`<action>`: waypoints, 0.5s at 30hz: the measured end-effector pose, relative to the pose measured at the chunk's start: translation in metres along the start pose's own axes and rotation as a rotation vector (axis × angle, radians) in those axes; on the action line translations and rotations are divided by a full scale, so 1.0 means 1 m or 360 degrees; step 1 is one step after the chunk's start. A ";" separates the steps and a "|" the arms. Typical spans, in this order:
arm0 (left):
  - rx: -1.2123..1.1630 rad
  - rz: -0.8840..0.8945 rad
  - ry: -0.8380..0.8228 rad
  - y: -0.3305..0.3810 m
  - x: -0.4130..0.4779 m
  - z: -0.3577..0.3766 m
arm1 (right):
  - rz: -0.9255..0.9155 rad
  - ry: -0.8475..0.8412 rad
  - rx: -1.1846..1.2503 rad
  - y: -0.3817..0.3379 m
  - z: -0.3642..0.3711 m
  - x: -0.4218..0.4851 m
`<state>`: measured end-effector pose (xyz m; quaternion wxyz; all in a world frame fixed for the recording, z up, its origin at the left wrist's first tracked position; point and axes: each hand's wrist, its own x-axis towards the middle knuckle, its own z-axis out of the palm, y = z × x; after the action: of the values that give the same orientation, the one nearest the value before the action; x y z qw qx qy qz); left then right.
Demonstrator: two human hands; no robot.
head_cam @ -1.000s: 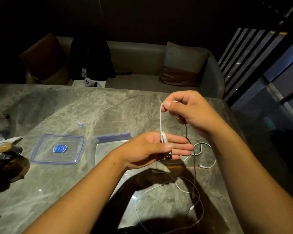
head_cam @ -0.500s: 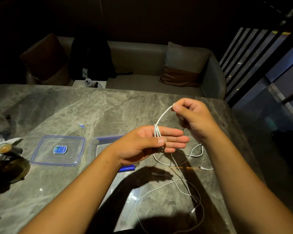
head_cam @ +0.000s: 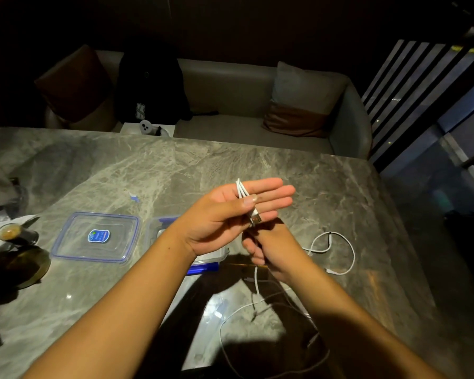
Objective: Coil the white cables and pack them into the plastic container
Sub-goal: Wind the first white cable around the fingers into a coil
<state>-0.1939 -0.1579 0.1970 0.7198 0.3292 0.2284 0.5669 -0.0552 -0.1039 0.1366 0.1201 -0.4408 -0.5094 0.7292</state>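
**White cable partly coiled in left hand; container open on tabletop**

Left hand (head_cam: 230, 212), centre of frame: fingers extended flat, thumb pressed down across several folded strands of the white cable (head_cam: 240, 189). The strands loop just above the index finger. The cable's metal USB plug (head_cam: 255, 218) projects below the thumb.

Right hand (head_cam: 271, 250), directly below and behind the left hand: fingers curled closed around the same cable, which leaves the hand downward and trails in loose loops over the tabletop (head_cam: 93, 165) toward the lower centre of the frame.

A second white cable (head_cam: 337, 250) lies in an open loop on the tabletop at centre right, just beside the right wrist, touched by neither hand.

Plastic container (head_cam: 159, 228): clear with blue trim, resting on the tabletop left of centre, mostly hidden behind the left forearm. Its contents cannot be determined. Its lid (head_cam: 96, 237), clear with a blue rim and a blue label, lies flat just beside it to the left.

At the left edge of the frame, a small glass of brown liquid (head_cam: 10, 232) stands on the tabletop. A sofa with cushions (head_cam: 301, 97) occupies the upper frame beyond the table.
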 end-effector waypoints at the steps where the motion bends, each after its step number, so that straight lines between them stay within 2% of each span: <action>1: -0.0008 0.0005 0.0030 -0.001 0.000 -0.003 | -0.0051 -0.0051 -0.0061 -0.003 0.005 -0.008; 4: -0.0010 -0.0035 0.0081 -0.007 -0.001 -0.010 | -0.0184 -0.0147 -0.0203 -0.004 0.008 -0.028; 10: 0.0112 -0.0052 0.0310 -0.018 0.004 -0.029 | -0.0161 -0.0361 -0.0363 -0.015 0.004 -0.065; 15: 0.0098 -0.0263 0.0212 -0.020 -0.001 -0.036 | -0.0327 -0.0309 -0.0514 -0.047 -0.010 -0.082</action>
<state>-0.2058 -0.1540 0.1583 0.7369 0.2929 0.3194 0.5188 -0.0124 -0.1276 0.2178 0.0720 -0.3278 -0.6712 0.6610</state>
